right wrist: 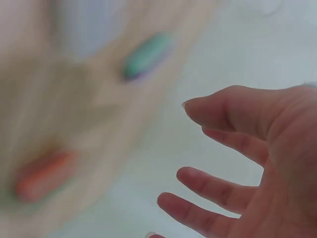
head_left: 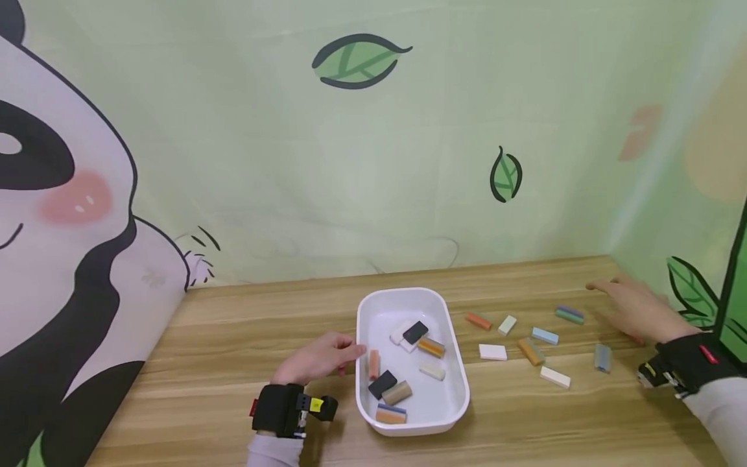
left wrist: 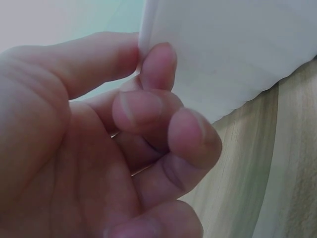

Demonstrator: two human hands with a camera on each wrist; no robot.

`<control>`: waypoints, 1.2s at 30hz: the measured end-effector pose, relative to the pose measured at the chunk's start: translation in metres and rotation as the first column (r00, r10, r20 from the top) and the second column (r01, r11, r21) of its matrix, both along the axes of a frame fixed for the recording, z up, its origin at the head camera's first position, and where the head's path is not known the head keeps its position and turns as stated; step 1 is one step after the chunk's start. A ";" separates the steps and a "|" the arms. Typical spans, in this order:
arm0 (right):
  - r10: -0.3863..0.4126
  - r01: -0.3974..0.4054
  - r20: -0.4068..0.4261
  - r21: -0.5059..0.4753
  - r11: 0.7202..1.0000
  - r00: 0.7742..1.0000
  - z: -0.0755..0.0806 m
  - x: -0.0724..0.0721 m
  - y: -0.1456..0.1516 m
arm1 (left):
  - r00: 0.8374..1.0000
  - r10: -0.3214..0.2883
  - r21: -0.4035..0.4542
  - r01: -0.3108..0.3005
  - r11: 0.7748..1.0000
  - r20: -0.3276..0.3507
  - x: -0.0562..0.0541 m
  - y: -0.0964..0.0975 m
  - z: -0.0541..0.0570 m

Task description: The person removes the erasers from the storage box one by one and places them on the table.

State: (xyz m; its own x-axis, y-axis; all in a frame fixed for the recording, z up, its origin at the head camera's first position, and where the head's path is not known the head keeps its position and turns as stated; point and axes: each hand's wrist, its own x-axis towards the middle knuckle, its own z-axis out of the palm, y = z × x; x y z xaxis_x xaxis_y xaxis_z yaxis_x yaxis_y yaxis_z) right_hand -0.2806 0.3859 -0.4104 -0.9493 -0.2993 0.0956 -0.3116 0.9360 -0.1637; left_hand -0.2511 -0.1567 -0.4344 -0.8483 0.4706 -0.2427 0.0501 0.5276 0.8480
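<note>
My left hand (head_left: 318,358) pinches the left rim of a white plastic tray (head_left: 417,399) between thumb and forefinger; in the left wrist view the other fingers curl outside its wall. Inside the tray lie several small oblong blocks, among them a black one (head_left: 382,384), a tan one (head_left: 397,393) and an orange one (head_left: 374,364). At the far right, my right hand (head_left: 639,311) hovers over the table with fingers spread and holds nothing. Nearest to it are a green and purple block (head_left: 569,315), a grey-blue block (head_left: 603,358) and an orange block (right wrist: 44,176), mostly hidden beneath the hand in the head view.
More blocks lie scattered right of the tray, including a white one (head_left: 493,352), a light blue one (head_left: 545,335) and a red-orange one (head_left: 479,321). The wooden table (head_left: 245,337) ends at a printed backdrop (head_left: 292,162). A dark-edged green panel (head_left: 736,292) stands at far right.
</note>
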 end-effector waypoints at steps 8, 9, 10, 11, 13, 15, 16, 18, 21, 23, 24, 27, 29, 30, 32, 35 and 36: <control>0.201 -0.189 -0.174 0.082 0.979 0.964 0.045 0.016 -0.096 | 1.000 0.013 -0.012 -0.013 1.000 0.000 0.000 0.000 0.000; 0.220 -0.208 -0.173 0.080 0.975 0.960 0.048 0.020 -0.109 | 1.000 0.015 -0.014 -0.014 1.000 0.003 0.000 0.000 0.001; 0.241 -0.228 -0.182 0.088 0.970 0.953 0.050 0.024 -0.121 | 1.000 0.016 -0.016 -0.016 1.000 0.005 0.000 0.000 0.001; 0.266 -0.252 -0.188 0.094 0.963 0.945 0.052 0.028 -0.133 | 1.000 0.016 -0.016 -0.016 1.000 0.007 -0.001 0.000 0.001; 0.320 -0.306 -0.194 0.098 0.947 0.927 0.052 0.036 -0.155 | 1.000 0.015 -0.016 -0.015 1.000 0.007 -0.001 0.000 0.000; 0.377 -0.363 -0.189 0.105 0.926 0.907 0.050 0.043 -0.175 | 1.000 0.012 -0.018 -0.012 1.000 0.004 0.000 -0.001 0.000; 0.405 -0.392 -0.183 0.107 0.914 0.896 0.049 0.045 -0.184 | 1.000 0.008 -0.018 -0.008 1.000 0.003 0.000 -0.001 -0.001; 0.456 -0.443 -0.158 0.109 0.890 0.876 0.044 0.050 -0.199 | 1.000 0.004 -0.015 -0.004 1.000 0.001 0.000 -0.001 -0.002; 0.509 -0.498 -0.101 0.120 0.859 0.855 0.038 0.053 -0.217 | 1.000 -0.001 -0.012 0.001 1.000 0.002 -0.001 0.000 -0.002; 0.533 -0.523 -0.068 0.125 0.843 0.843 0.034 0.054 -0.226 | 1.000 0.002 -0.011 -0.002 1.000 -0.002 0.000 0.000 -0.001; 0.544 -0.534 -0.059 0.135 0.835 0.837 0.032 0.054 -0.230 | 1.000 0.002 -0.010 -0.002 1.000 -0.002 0.000 0.000 -0.001; 0.576 -0.568 -0.038 0.124 0.814 0.817 0.026 0.054 -0.239 | 1.000 0.001 -0.007 -0.002 1.000 -0.002 0.000 0.000 -0.001; 0.588 -0.584 -0.013 0.105 0.805 0.809 0.021 0.054 -0.245 | 1.000 -0.001 -0.003 0.001 1.000 -0.002 0.000 0.000 -0.001; 0.597 -0.594 -0.002 0.097 0.799 0.802 0.018 0.052 -0.248 | 1.000 -0.003 -0.002 0.003 1.000 -0.002 0.000 0.000 -0.001; 0.608 -0.608 0.025 0.079 0.790 0.793 0.013 0.050 -0.253 | 1.000 -0.003 0.001 0.003 1.000 -0.003 0.000 0.000 0.000; 0.606 -0.609 0.063 0.084 0.789 0.793 0.006 0.047 -0.259 | 1.000 -0.003 0.000 0.003 1.000 -0.002 0.000 0.000 -0.001; 0.598 -0.603 0.073 0.092 0.793 0.798 0.004 0.047 -0.261 | 1.000 -0.002 0.000 0.002 1.000 0.000 0.000 0.000 -0.001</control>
State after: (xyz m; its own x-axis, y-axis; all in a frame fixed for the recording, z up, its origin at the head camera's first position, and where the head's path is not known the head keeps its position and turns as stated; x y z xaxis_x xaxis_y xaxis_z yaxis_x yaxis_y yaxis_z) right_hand -0.2340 0.1245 -0.4059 -0.5773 -0.8165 -0.0024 -0.8124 0.5747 -0.0990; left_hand -0.2510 -0.1567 -0.4352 -0.8473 0.4723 -0.2431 0.0509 0.5278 0.8479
